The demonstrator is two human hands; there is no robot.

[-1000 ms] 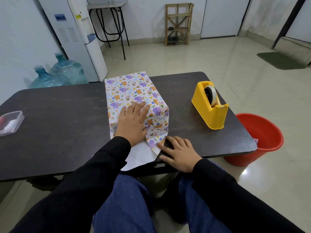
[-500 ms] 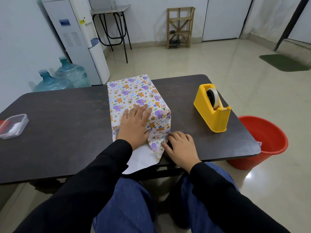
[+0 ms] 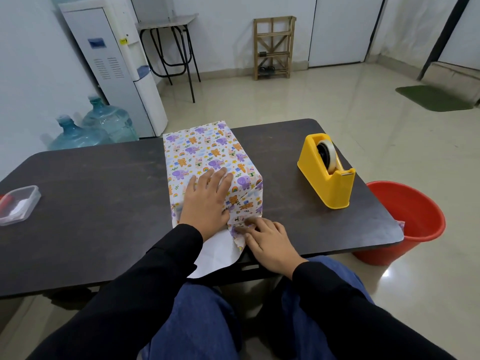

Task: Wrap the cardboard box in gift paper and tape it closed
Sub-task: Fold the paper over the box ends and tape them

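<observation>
The box (image 3: 207, 154), covered in white gift paper with purple and orange animals, lies lengthwise in the middle of the dark table (image 3: 98, 203). My left hand (image 3: 207, 201) lies flat on the box's near top edge with straight fingers. My right hand (image 3: 267, 242) presses a folded side flap of the paper against the table at the box's near right corner. A white paper flap (image 3: 218, 255) sticks out over the table's near edge between my hands. A yellow tape dispenser (image 3: 324, 170) stands to the right of the box.
A clear plastic container (image 3: 18, 203) sits at the table's left edge. A red bucket (image 3: 405, 222) stands on the floor beside the table's right end. Water bottles (image 3: 104, 123) and a white dispenser (image 3: 117, 66) stand behind on the left.
My right hand has slid a little closer to the box's near right corner, pressing the side flap inward. My left hand stays flat on the box.
</observation>
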